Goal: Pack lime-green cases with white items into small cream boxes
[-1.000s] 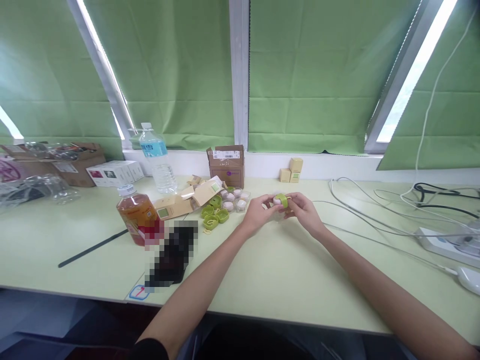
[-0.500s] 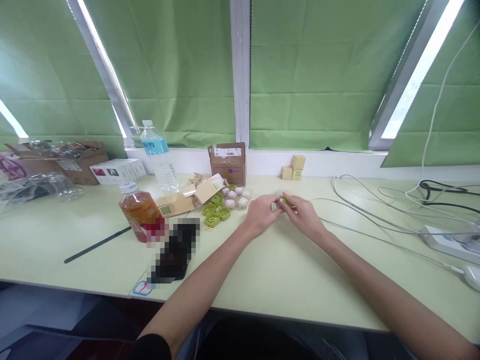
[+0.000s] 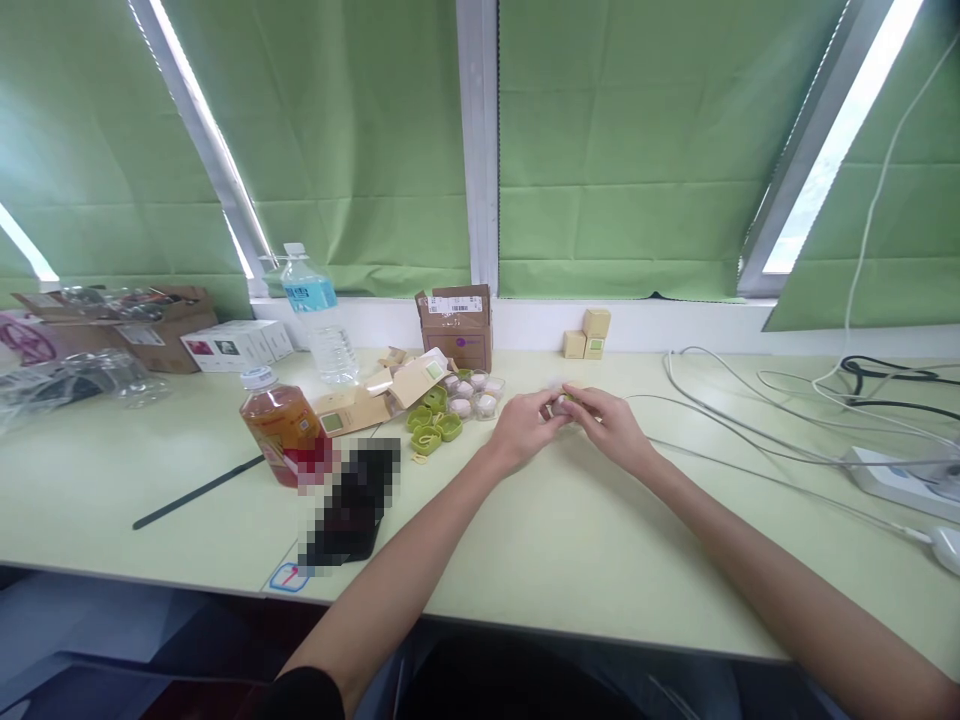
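My left hand (image 3: 523,428) and my right hand (image 3: 604,422) meet over the middle of the table, their fingers closed. Pinched between both sets of fingertips is a small pale pink ball (image 3: 559,407). A bit of green shows by the right fingers; most of the held thing is hidden. To the left lie several similar pale balls (image 3: 460,407) in clear plastic shells. Beside them, green cup-like cases (image 3: 424,438) with light loops sit in a cluster. Opened cardboard sleeves (image 3: 418,380) rest partly over that pile.
Left of the pile stand a water bottle (image 3: 324,325) and an orange drink bottle (image 3: 281,425), with a blurred dark phone (image 3: 352,505) nearer me. A brown carton (image 3: 456,335) and small boxes (image 3: 595,335) stand at the back. Cables and a power strip (image 3: 892,475) lie right.
Both hands stay in nearly the same place. The fingers have shifted slightly around the held piece, and less green shows by the right fingers.
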Demonstrator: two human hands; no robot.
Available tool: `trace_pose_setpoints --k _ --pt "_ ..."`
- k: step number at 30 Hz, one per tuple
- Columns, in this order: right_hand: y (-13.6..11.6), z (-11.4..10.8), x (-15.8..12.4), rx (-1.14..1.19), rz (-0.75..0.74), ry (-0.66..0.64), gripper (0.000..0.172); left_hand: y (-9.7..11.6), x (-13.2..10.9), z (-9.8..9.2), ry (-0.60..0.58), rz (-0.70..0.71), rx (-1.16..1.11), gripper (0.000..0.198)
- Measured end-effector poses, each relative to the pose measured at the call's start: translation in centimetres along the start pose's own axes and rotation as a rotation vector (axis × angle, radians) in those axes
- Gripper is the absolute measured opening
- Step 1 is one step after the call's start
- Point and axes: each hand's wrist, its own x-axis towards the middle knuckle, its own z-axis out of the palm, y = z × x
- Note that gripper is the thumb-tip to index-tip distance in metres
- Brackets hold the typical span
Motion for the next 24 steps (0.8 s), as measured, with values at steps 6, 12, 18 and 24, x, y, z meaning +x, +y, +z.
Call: trace_pose_setpoints --k 6,12,18,24 --pt "0.4 0.1 0.0 -0.115 -0.122 0.003 0.036 0.5 -0.4 -0.3 -0.016 0.020 0.115 0.023" --pt "0.7 0.4 -0.3 -0.255 -0.241 0.030 0.037 1.3 -0.3 0.1 0.018 -0.047 0.203 0.024" --pt "0.9 0.6 -0.4 -0.387 -0.302 -0.002 0.042 1.5 -0.2 0.2 0.029 -0.093 0.099 0.018" --pt "1.4 0.8 -0.5 -0.450 -0.218 -0.070 0.052 1.4 -0.3 0.7 0.026 -0.059 0.037 0.011"
